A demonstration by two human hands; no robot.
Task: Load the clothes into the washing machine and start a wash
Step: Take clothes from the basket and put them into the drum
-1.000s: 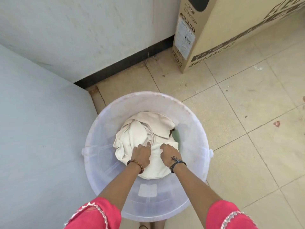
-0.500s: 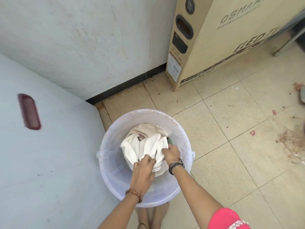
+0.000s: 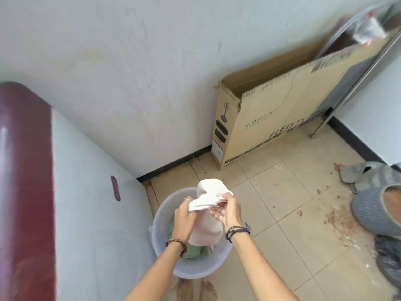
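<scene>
Low centre of the frame: both hands lift a cream garment (image 3: 208,205) above a translucent bucket (image 3: 160,218). The left hand (image 3: 184,216) grips bunched folds; the right hand (image 3: 227,210) pinches an edge, fingers (image 3: 217,215) partly spread. It looks soft, light and floppy (gather the bulk, not one corner).

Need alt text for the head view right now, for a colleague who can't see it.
Both hands, left hand and right hand, hold a white garment above a translucent tub on the tiled floor; green clothes lie inside.
</scene>
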